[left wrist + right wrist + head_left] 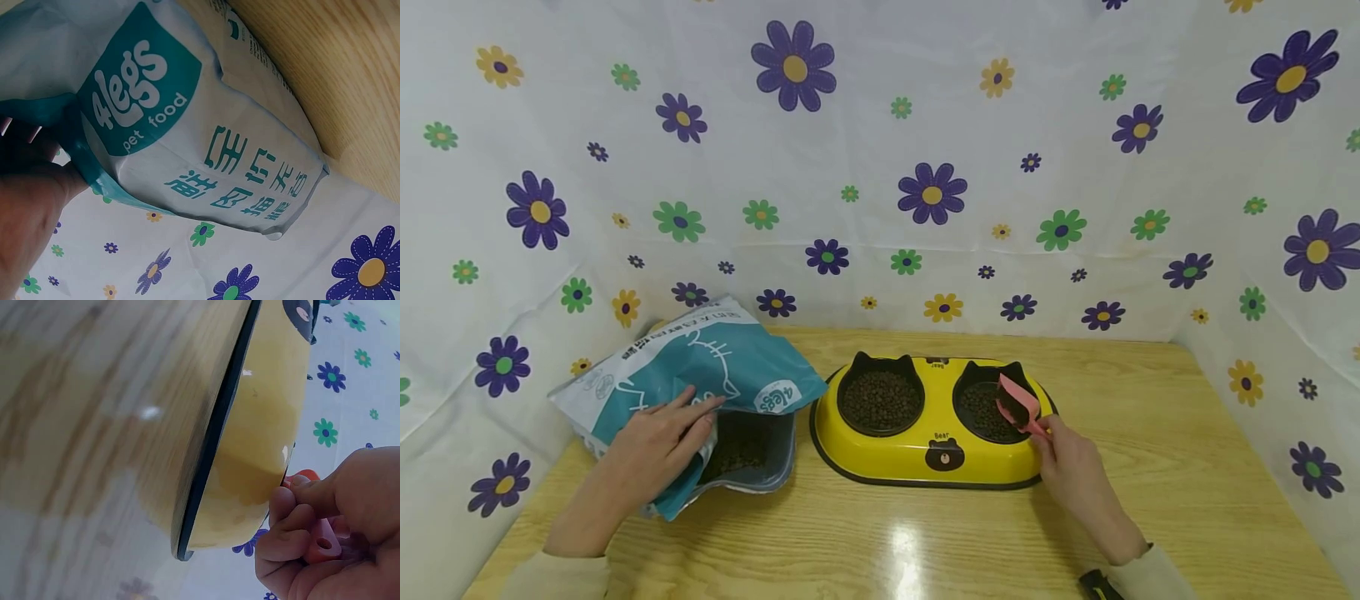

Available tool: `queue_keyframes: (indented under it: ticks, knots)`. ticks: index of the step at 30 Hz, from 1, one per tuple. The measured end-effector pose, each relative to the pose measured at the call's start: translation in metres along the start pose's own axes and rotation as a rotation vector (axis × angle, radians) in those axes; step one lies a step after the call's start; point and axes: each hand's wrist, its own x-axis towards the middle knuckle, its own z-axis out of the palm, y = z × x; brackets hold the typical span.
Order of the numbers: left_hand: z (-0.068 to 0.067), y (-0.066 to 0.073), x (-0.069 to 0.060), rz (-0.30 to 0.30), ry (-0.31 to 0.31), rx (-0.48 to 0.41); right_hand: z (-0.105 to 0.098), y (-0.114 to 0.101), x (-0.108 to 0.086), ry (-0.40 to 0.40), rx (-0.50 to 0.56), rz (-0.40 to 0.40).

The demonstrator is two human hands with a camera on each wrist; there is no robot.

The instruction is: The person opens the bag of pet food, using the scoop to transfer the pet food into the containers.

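Note:
My right hand (1077, 471) grips the handle of a pink scoop (1019, 395). Brown kibble lies in the scoop, which tilts over the right black bowl (985, 429) of a yellow double pet feeder (880, 454). Some kibble is in that bowl; the left bowl (882, 358) holds more. In the right wrist view, curled fingers and thumb pinch the pink handle (324, 544). At the left, my left hand (658, 450) holds the folded top of a teal and white pet food bag (700, 354). Its thumb and fingers lie on either side of the teal edge (94, 169) in the left wrist view.
The bag lies over a grey-blue open part (782, 458) with kibble inside, left of the feeder. All stands on a wooden table (850, 542). A flower-print cloth (865, 150) rises behind and at both sides. A black strap (1099, 585) is at the right wrist.

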Motion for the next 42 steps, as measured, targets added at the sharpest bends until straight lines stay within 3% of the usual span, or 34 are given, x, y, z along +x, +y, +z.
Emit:
queue_keyframes:
  ticks: [12, 22, 27, 30, 34, 42]
  knots:
    - [0.002, -0.001, 0.001, 0.014, 0.015, 0.000, -0.001, -0.002, 0.000, -0.015, -0.193, -0.050]
    - [0.001, 0.000, 0.001, -0.006, -0.008, 0.003, 0.000, 0.003, -0.004, 0.066, -0.244, -0.125]
    - [0.001, 0.000, 0.001, -0.004, -0.006, 0.004, 0.000, 0.002, -0.004, 0.092, -0.258, -0.123]
    - [0.001, 0.000, 0.001, 0.003, 0.004, 0.004, 0.001, 0.000, -0.004, 0.094, -0.199, -0.085]
    - [0.001, 0.000, 0.001, 0.004, 0.007, -0.001, 0.002, -0.005, -0.005, 0.080, -0.046, -0.011]
    - [0.001, -0.001, 0.000, -0.005, -0.002, -0.010, -0.003, -0.026, -0.007, -0.176, 0.249, 0.264]
